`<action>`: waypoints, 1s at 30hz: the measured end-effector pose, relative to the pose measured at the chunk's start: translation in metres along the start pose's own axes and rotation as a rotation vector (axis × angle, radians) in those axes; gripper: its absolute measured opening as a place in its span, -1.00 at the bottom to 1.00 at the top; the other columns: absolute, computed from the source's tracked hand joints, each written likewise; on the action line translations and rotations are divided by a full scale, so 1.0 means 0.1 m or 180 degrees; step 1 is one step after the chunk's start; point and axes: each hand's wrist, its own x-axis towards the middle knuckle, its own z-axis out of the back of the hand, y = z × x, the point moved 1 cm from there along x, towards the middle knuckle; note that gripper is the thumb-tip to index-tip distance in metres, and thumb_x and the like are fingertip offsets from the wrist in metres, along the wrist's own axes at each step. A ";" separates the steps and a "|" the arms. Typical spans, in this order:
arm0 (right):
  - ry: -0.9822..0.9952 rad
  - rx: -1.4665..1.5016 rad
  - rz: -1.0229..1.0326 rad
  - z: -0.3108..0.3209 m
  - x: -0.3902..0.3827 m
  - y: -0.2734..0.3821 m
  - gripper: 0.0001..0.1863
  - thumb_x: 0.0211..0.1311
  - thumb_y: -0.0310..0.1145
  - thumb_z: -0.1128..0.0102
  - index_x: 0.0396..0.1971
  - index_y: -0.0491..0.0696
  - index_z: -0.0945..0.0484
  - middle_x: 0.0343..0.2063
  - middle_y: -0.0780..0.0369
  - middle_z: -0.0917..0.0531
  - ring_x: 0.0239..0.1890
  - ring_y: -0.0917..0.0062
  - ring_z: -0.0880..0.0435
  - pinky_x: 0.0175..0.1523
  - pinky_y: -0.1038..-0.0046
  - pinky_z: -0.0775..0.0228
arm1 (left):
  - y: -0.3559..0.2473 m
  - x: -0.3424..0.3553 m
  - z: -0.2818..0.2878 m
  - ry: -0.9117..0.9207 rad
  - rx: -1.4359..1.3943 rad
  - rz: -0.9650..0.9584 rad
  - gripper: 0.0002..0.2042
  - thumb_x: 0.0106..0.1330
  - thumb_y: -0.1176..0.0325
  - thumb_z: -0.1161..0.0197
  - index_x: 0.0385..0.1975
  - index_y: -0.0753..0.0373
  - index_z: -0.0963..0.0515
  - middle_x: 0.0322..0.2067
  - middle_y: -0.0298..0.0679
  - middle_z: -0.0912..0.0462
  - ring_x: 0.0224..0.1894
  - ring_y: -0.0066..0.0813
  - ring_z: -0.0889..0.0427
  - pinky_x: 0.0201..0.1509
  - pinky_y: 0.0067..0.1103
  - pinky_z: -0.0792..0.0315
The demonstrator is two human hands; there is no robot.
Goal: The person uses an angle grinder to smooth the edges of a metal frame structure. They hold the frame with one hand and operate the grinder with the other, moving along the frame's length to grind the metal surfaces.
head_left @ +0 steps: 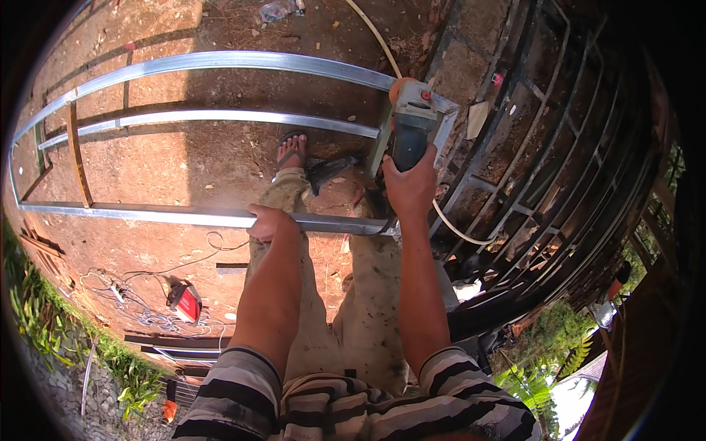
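My right hand [410, 184] is wrapped round the body of an angle grinder [413, 136], dark blue-green with a grey head. At its far end, an orange-brown disc [398, 90] sits close to the corner of a long metal frame [176, 214]; whether it touches the metal, I cannot tell. The frame is made of shiny square tubes with several crosspieces. On its near tube, my left hand [271, 223] is closed, the fingers curled over the edge. The tube crosses in front of my legs.
A pale cable [382, 40] runs past the grinder. Dark metal grilles [537, 169] stand in rows at right. A red box-shaped machine [185, 303] lies among tangled wires at lower left. My sandalled foot [292, 149] is inside the frame; a plastic bottle [276, 10] lies beyond.
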 end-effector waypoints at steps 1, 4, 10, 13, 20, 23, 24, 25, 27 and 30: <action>-0.0081 -0.0059 0.0110 -0.01 0.00 0.00 -0.30 0.15 -0.19 -0.56 0.21 -0.12 -0.40 -0.24 -0.07 -0.77 -0.20 -0.06 -0.81 -0.07 0.01 -0.59 | 0.01 0.02 -0.01 -0.0031 0.0046 0.0036 -0.32 0.36 -0.19 -0.27 -0.03 0.51 -0.66 -0.09 0.27 -0.76 -0.04 0.23 -0.77 0.16 -0.02 -0.62; -0.0123 -0.0178 0.0197 0.00 0.00 0.02 -0.31 0.15 -0.21 -0.56 0.20 -0.12 -0.40 -0.25 -0.06 -0.77 -0.23 0.00 -0.83 -0.08 0.04 -0.61 | 0.05 0.00 -0.05 -0.0162 0.0019 -0.0057 -0.31 0.35 -0.19 -0.27 -0.03 0.51 -0.66 -0.09 0.28 -0.76 -0.04 0.24 -0.77 0.16 -0.02 -0.63; 0.0283 -0.0118 -0.0127 0.05 -0.09 -0.06 -0.26 0.20 -0.18 -0.53 0.30 -0.04 -0.35 -0.10 -0.10 -0.77 -0.05 -0.11 -0.80 0.03 -0.03 -0.60 | -0.04 -0.05 0.03 0.0042 0.0051 0.0040 -0.33 0.43 -0.12 -0.24 0.14 0.50 -0.54 -0.04 0.32 -0.71 0.01 0.30 -0.74 0.18 -0.01 -0.63; 0.0244 -0.0123 -0.0054 0.04 -0.05 -0.04 -0.26 0.20 -0.18 -0.53 0.30 -0.04 -0.34 -0.11 -0.10 -0.77 -0.06 -0.11 -0.80 0.03 -0.03 -0.60 | -0.06 -0.09 0.06 0.0092 0.0122 0.0037 -0.34 0.42 -0.11 -0.24 0.14 0.49 -0.53 -0.03 0.32 -0.71 0.02 0.29 -0.74 0.19 0.00 -0.62; 0.0094 -0.0207 0.0195 0.05 -0.07 0.06 -0.28 0.17 -0.21 -0.54 0.25 -0.12 -0.38 -0.18 -0.10 -0.76 -0.19 -0.01 -0.84 -0.05 0.05 -0.63 | 0.00 -0.02 -0.01 -0.0042 0.0132 0.0051 -0.32 0.41 -0.11 -0.27 0.18 0.49 -0.50 -0.02 0.33 -0.71 0.04 0.31 -0.74 0.22 -0.01 -0.63; 0.0454 0.0088 -0.0295 0.14 -0.21 0.17 -0.25 0.16 -0.19 -0.55 0.27 -0.13 -0.37 -0.17 -0.11 -0.76 -0.17 -0.06 -0.83 -0.03 0.04 -0.62 | 0.01 0.00 -0.02 -0.0086 0.0120 0.0012 -0.32 0.39 -0.10 -0.29 0.18 0.49 -0.49 -0.02 0.33 -0.70 0.03 0.31 -0.74 0.21 -0.01 -0.64; 0.0389 0.0025 -0.0233 0.10 -0.20 0.15 -0.25 0.16 -0.19 -0.55 0.27 -0.12 -0.37 -0.17 -0.11 -0.77 -0.14 -0.07 -0.82 -0.01 0.02 -0.62 | -0.01 -0.04 -0.01 -0.0029 0.0056 0.0051 -0.32 0.39 -0.10 -0.30 0.18 0.49 -0.49 -0.02 0.33 -0.70 0.03 0.31 -0.74 0.21 -0.01 -0.64; 0.0324 -0.0026 -0.0173 0.06 -0.18 0.12 -0.26 0.17 -0.18 -0.54 0.26 -0.12 -0.37 -0.17 -0.11 -0.77 -0.11 -0.09 -0.81 0.01 0.00 -0.61 | -0.05 -0.08 0.02 0.0025 -0.0014 0.0080 -0.32 0.39 -0.09 -0.30 0.18 0.49 -0.49 -0.02 0.33 -0.70 0.03 0.30 -0.74 0.20 -0.01 -0.64; 0.0248 -0.0048 -0.0077 0.03 -0.14 0.09 -0.26 0.17 -0.17 -0.54 0.27 -0.11 -0.37 -0.16 -0.11 -0.78 -0.09 -0.11 -0.80 0.04 -0.01 -0.60 | 0.02 -0.04 -0.01 0.0002 0.0003 0.0106 -0.33 0.39 -0.10 -0.30 0.17 0.47 -0.50 -0.03 0.32 -0.71 0.03 0.30 -0.75 0.18 -0.01 -0.65; 0.0244 0.0112 -0.0081 0.05 -0.12 0.08 -0.24 0.16 -0.17 -0.54 0.29 -0.11 -0.37 -0.16 -0.12 -0.77 -0.08 -0.12 -0.80 0.04 -0.01 -0.60 | -0.01 -0.07 0.01 -0.0048 0.0143 0.0081 -0.33 0.39 -0.10 -0.29 0.16 0.47 -0.52 -0.05 0.31 -0.72 0.02 0.29 -0.75 0.16 -0.02 -0.66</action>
